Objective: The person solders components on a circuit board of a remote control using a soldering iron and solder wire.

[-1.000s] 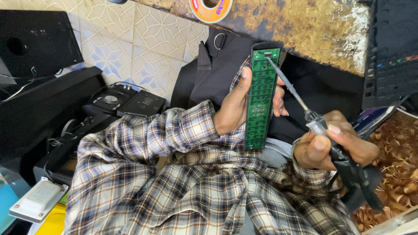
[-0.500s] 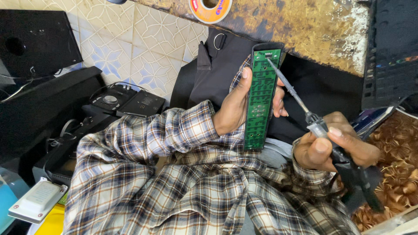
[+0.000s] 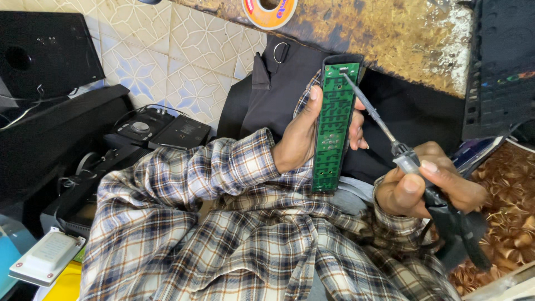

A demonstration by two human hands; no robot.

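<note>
Gripped upright in the left hand (image 3: pixel 298 139), thumb along one edge and fingers curled behind: long green circuit board in a black remote-control shell (image 3: pixel 334 125), raised over a plaid-shirted lap. Closed around a black-handled soldering iron (image 3: pixel 409 164), the right hand (image 3: pixel 426 187), metal tip touching the board's top end.

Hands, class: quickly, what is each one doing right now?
Left hand: closed, holding the green circuit board.
Right hand: closed, holding the soldering iron.
</note>
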